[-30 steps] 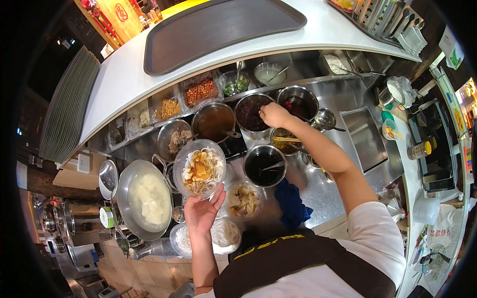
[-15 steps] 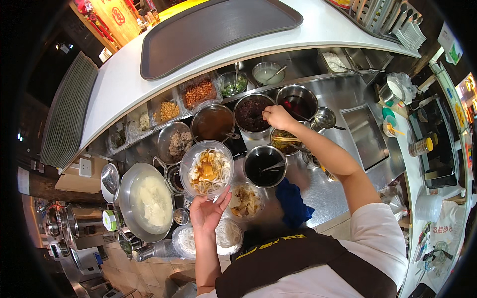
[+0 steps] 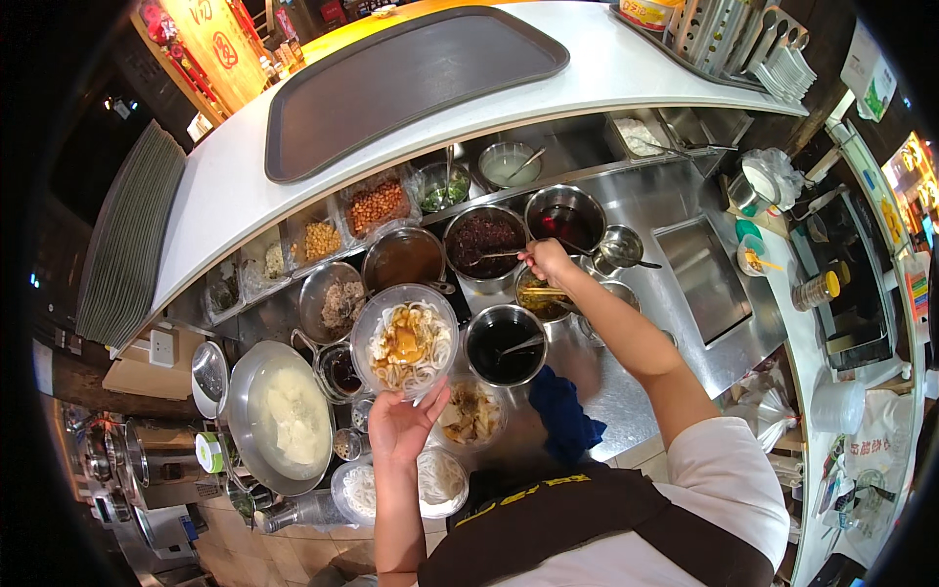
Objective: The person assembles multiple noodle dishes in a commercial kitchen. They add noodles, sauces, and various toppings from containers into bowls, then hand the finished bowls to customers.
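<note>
My left hand (image 3: pixel 406 423) grips the near rim of a see-through plastic bowl (image 3: pixel 367 362). White noodles (image 3: pixel 409 344) topped with brown sauce lie in it. Between the thumb and fingers of my right hand (image 3: pixel 548 260) is the handle of a metal spoon (image 3: pixel 496 256). Its other end reaches over or into a steel pot (image 3: pixel 452 256) of dark purplish-red chopped food; whether it touches the food, I cannot tell. Just right of that pot stands another with dark red liquid (image 3: pixel 565 223). Below my right hand is a smaller pot (image 3: pixel 533 301) of yellowish food.
A pot of black liquid (image 3: pixel 504 344) with a spoon and a blue cloth (image 3: pixel 565 416) lie nearer me. At left sits a large steel basin (image 3: pixel 252 430) with pale contents. Topping tubs (image 3: pixel 376 205) line the counter's back, beneath a shelf with a dark tray (image 3: pixel 411 83).
My right hand has drawn back from over the purplish-red food to the pot's right edge, and the spoon now shows. The bowl stays in my left hand. The whole view has shifted slightly.
</note>
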The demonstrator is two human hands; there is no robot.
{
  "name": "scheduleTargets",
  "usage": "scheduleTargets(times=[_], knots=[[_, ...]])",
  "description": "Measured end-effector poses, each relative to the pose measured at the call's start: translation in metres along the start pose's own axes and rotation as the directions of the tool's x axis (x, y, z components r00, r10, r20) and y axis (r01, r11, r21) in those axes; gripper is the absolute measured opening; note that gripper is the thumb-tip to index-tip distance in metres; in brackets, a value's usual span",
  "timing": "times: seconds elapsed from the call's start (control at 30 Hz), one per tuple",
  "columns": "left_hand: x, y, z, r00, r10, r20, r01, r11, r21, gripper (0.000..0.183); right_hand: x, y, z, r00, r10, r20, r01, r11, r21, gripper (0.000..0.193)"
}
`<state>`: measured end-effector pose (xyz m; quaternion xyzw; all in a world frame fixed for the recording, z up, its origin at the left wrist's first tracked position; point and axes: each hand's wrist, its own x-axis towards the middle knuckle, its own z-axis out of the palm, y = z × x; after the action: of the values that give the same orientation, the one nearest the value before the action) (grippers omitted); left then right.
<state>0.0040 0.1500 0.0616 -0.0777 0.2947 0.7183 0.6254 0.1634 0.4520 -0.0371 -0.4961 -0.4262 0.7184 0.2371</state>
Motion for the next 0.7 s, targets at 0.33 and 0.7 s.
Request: scheduleTargets(times=[0.33, 0.7], knots=[[0.002, -0.004, 0.01, 1.0, 0.0, 0.007, 0.0, 1.0, -0.011, 0.056, 0.001, 0.009, 0.001, 0.718, -0.689, 0.101, 0.424, 0.318, -0.848, 0.026], [0.0, -0.009, 0.013, 1.0, 0.003, 0.009, -0.003, 1.0, -0.008, 0.056, 0.003, -0.006, 0.017, 0.792, -0.504, 0.344, 0.546, 0.334, -0.768, 0.024]])
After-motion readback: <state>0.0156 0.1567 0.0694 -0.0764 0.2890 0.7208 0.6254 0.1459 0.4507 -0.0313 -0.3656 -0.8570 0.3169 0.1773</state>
